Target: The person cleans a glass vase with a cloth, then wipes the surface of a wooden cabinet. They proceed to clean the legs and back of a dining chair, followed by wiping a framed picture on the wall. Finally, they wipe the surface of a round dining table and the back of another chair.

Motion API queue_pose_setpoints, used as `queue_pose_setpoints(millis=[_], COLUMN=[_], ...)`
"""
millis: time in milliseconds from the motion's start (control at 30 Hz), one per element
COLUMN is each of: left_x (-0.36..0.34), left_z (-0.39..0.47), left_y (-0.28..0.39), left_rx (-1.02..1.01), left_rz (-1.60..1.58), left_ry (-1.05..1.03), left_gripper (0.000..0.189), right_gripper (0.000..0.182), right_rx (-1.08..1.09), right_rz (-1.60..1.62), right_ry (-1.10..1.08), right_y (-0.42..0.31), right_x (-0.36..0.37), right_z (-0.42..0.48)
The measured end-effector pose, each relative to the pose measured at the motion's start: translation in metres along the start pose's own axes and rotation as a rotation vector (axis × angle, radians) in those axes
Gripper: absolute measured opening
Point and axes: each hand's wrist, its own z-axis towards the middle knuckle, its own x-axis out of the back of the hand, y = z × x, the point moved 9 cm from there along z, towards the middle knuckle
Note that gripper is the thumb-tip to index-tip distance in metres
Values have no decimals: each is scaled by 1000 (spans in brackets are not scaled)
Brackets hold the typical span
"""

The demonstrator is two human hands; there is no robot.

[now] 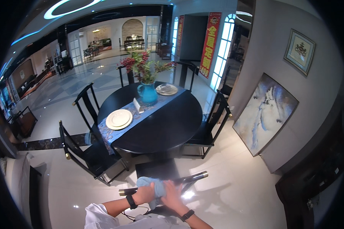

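Both my hands are on a light blue cloth (157, 186), bunched over the top rail of a black wooden chair (192, 178) with brass-coloured end caps. My left hand (144, 195) grips the cloth from the left, thumb up. On the cloth's right edge lies my right hand (172, 194), fingers pointing forward and slightly blurred; whether it grips or only presses cannot be told. The chair's seat (157, 168) shows beyond the rail, facing a round black table (166, 128). The cloth hides the middle of the rail.
A patterned blue runner (143, 114) crosses the table. On it stand a turquoise pitcher (149, 93) with red-berried branches, stacked plates (119, 118), another plate setting (166, 89) and a small card (137, 105). More black chairs (94, 157) surround the table. An abstract painting (265, 114) leans against the right wall.
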Motion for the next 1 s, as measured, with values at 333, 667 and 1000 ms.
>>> queue_pose_setpoints(millis=[333, 667, 1000], left_x=[-2, -13, -19], left_z=[78, 154, 197], left_y=[66, 116, 164], left_rx=[-13, -187, -145], left_rz=[-13, -315, -428], left_ry=[-428, -175, -75], left_gripper=[47, 35, 33], right_gripper=[71, 79, 71], right_rx=[-61, -81, -174], right_rz=[280, 211, 278], right_ry=[-129, -372, -291], right_y=[88, 175, 264], right_x=[25, 57, 83], right_z=[13, 23, 3])
